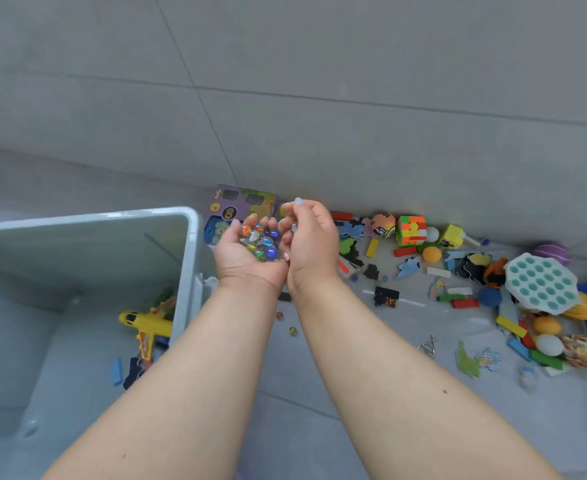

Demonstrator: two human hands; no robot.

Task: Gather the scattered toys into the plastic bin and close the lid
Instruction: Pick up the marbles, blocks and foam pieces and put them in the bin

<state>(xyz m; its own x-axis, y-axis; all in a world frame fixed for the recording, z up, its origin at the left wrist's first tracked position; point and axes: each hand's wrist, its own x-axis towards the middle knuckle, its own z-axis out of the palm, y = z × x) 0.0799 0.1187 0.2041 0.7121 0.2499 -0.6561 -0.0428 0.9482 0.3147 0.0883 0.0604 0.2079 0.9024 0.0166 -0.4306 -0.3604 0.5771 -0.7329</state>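
A small pale marble [298, 201] is pinched at the tips of the right hand [311, 237], whose other fingers are curled, beside the left hand [250, 252], cupped with fingers bent upward around a heap of marbles [262, 244]. The heap sits high, so some could be spilled and rolled across the floor [320, 393], where two marbles [292, 330] already lie. The bin [188, 230] stands open just left, a yellow plane [143, 323] inside; many toys [458, 271] remain scattered to the right.

Multicoloured marbles [261, 244] (swirled glass); yellow plane [145, 323].
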